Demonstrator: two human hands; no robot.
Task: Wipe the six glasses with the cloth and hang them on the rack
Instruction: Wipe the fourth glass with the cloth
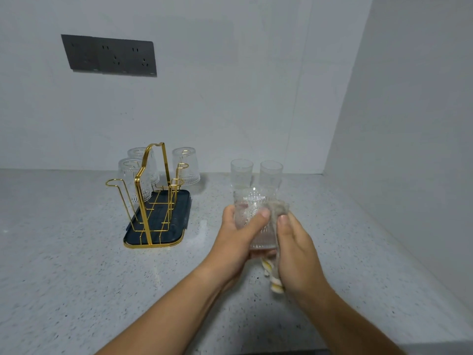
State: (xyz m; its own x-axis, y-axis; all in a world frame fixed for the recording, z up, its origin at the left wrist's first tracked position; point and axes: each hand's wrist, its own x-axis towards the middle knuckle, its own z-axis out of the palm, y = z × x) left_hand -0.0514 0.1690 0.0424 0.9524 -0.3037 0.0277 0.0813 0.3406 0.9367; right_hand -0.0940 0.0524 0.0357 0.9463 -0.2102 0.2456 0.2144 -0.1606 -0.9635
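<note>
Above the counter (76, 265), right of the half-filled rack (153, 201), the left hand (235, 239) grips a glass (252, 208) while the right hand (294, 247) pinches the cloth (279, 207) against its side. It is best to turn the glass steadily, pressing lightly and covering rim and base.

One head-worn camera looks forward and down at a speckled counter (76, 265). Close in, the wall (230, 85) fills the frame's upper half.
</note>
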